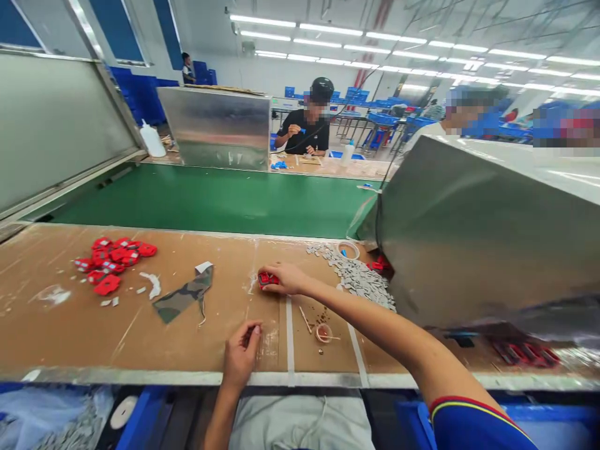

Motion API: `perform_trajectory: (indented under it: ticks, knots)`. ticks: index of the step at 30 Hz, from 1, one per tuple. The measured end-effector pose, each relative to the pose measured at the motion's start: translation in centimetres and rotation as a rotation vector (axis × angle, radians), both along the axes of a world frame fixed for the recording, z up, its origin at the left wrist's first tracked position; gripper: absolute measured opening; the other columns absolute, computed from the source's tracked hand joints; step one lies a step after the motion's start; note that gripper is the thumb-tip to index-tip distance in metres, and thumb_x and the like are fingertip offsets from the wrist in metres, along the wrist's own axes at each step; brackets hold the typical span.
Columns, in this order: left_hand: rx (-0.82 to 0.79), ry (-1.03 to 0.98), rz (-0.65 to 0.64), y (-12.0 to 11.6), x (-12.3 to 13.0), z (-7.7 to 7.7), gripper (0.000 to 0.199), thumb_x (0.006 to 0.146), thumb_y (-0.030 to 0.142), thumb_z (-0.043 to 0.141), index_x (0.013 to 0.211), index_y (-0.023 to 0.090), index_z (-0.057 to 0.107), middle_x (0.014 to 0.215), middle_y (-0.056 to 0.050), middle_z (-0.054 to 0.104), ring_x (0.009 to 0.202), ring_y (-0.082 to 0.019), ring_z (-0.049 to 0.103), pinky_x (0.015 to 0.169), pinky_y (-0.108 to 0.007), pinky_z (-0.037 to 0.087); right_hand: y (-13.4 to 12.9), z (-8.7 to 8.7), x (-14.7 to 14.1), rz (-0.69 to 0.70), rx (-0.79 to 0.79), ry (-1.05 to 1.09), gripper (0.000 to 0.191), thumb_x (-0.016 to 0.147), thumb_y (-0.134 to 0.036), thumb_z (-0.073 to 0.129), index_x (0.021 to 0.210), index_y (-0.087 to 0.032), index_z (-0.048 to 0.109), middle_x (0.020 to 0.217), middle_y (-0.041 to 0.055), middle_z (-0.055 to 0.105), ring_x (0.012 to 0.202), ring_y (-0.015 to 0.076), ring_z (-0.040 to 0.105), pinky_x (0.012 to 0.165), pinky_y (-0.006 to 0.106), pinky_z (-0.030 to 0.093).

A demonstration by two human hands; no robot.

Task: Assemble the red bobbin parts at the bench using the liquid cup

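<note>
My right hand [287, 278] reaches out over the brown work surface, its fingers closed on a small red and black plastic part [267, 279]. Nearer to me, my left hand [242, 353] rests by the table's front edge with its fingers curled in. What lies inside that hand, if anything, is too dark to make out. Between the right forearm and the front edge stands a small round cup [323, 332] with a thin stick across it, tiny brown bits scattered close by. A camouflage cloth piece [185, 297] lies left of both hands.
Several red parts [110, 262] are heaped at the left. Many small grey pieces [363, 278] spread at the right, beside a tape ring [348, 250]. Beyond runs a green belt [225, 197]. A large metal box [469, 237] bounds the right side. Another person [309, 128] sits opposite.
</note>
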State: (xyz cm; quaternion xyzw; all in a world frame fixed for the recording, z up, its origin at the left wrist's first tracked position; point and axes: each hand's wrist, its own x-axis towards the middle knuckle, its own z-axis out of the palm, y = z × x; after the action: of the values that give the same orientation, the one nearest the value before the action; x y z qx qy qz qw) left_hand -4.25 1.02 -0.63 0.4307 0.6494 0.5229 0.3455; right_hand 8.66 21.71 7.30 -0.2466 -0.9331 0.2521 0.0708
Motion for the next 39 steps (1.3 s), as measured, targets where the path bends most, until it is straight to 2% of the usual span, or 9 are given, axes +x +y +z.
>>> perform_trajectory:
  ticks: [6,12,17,21,24,27,29,34,39]
  knots:
    - [-0.017,-0.043,-0.013,0.3,0.3,0.1,0.044,0.087,0.057,0.062,0.092,0.015,0.075,0.082,-0.009,0.077,0.076,-0.022,0.071,0.070,-0.031,0.057,-0.6,-1.2,-0.9,0.100,-0.024,-0.016,0.033,0.082,-0.025,0.083,0.112,-0.019,0.072,0.113,0.0132,0.074,0.113,0.0305,0.064,0.099,0.042,0.049]
    - [0.036,-0.114,-0.001,0.7,0.1,0.2,0.045,0.089,0.057,0.065,0.095,0.014,0.074,0.082,-0.009,0.076,0.076,-0.020,0.071,0.072,-0.031,0.058,-0.2,1.0,1.0,0.081,-0.122,0.126,0.039,0.087,-0.020,0.076,0.125,-0.019,0.067,0.121,0.0107,0.072,0.115,0.0266,0.064,0.100,0.041,0.050]
    - [0.293,0.015,-0.139,0.8,0.6,3.7,0.057,0.092,0.046,0.071,0.143,0.024,0.057,0.135,-0.015,0.067,0.100,-0.021,0.071,0.084,-0.032,0.060,-3.8,4.7,5.9,0.194,-0.417,0.384,0.040,0.092,-0.035,0.074,0.130,-0.024,0.068,0.116,0.0060,0.069,0.104,0.0194,0.066,0.095,0.036,0.054]
    - [0.460,0.139,-0.387,1.2,2.6,6.7,0.046,0.096,0.043,0.067,0.139,0.026,0.063,0.138,-0.014,0.066,0.123,-0.027,0.065,0.103,-0.040,0.055,-9.2,5.5,9.8,0.097,-0.555,0.488,0.037,0.095,-0.039,0.070,0.131,-0.027,0.067,0.116,0.0052,0.072,0.102,0.0180,0.069,0.089,0.033,0.059]
    - [0.441,0.092,-0.435,1.6,4.4,6.6,0.031,0.095,0.039,0.069,0.122,0.023,0.072,0.123,-0.013,0.074,0.117,-0.025,0.069,0.100,-0.036,0.056,-12.7,3.9,13.1,-0.178,-0.443,0.575,0.038,0.099,-0.032,0.066,0.136,-0.028,0.062,0.119,0.0060,0.074,0.099,0.0174,0.072,0.086,0.031,0.060]
    - [0.281,-0.005,-0.460,1.5,5.7,4.5,0.029,0.090,0.038,0.075,0.113,0.021,0.073,0.114,-0.012,0.077,0.105,-0.024,0.074,0.093,-0.033,0.059,-14.9,0.9,16.7,-0.514,-0.130,0.605,0.040,0.096,-0.026,0.069,0.136,-0.028,0.061,0.111,0.0059,0.074,0.090,0.0169,0.070,0.079,0.029,0.060]
    - [0.150,-0.060,-0.464,1.2,6.3,2.9,0.029,0.089,0.037,0.077,0.111,0.020,0.074,0.110,-0.010,0.079,0.095,-0.022,0.076,0.085,-0.030,0.060,-15.6,-1.5,18.2,-0.661,-0.048,0.584,0.042,0.094,-0.026,0.071,0.135,-0.025,0.062,0.102,0.0056,0.073,0.079,0.0165,0.068,0.069,0.028,0.058]
    - [-0.001,-0.079,-0.448,0.4,7.2,0.8,0.028,0.084,0.033,0.080,0.107,0.018,0.075,0.102,-0.009,0.079,0.086,-0.020,0.075,0.078,-0.026,0.058,-16.3,-5.6,17.4,-0.668,-0.157,0.596,0.021,0.097,-0.024,0.065,0.117,-0.021,0.070,0.089,0.0044,0.073,0.070,0.0158,0.066,0.063,0.027,0.055]
    - [0.001,-0.055,-0.447,0.4,6.8,1.1,0.027,0.085,0.034,0.078,0.104,0.016,0.074,0.095,-0.008,0.078,0.078,-0.018,0.073,0.072,-0.025,0.056,-15.5,-5.4,16.0,-0.637,-0.114,0.668,0.013,0.098,-0.016,0.062,0.098,-0.022,0.073,0.090,0.0049,0.075,0.080,0.0168,0.070,0.068,0.026,0.055]
